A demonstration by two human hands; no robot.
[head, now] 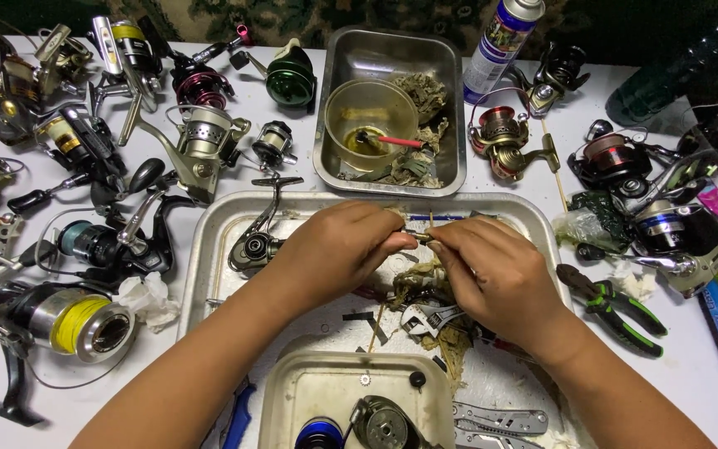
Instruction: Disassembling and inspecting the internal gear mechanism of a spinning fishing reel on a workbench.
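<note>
Both hands meet at centre frame over the large steel tray (209,249). Left hand (338,245) and right hand (492,270) pinch together on a small brass-coloured part (420,237), fingertips closed on it from either side; what the part is cannot be told. Below them, at 6 o'clock: an adjustable wrench (425,316) on stained rags. At 9 o'clock in the tray, a bare reel body (255,245). At 12 o'clock, a deeper pan (450,108) with a plastic cup (367,112). Green-handled pliers (621,308) at 3 o'clock.
</note>
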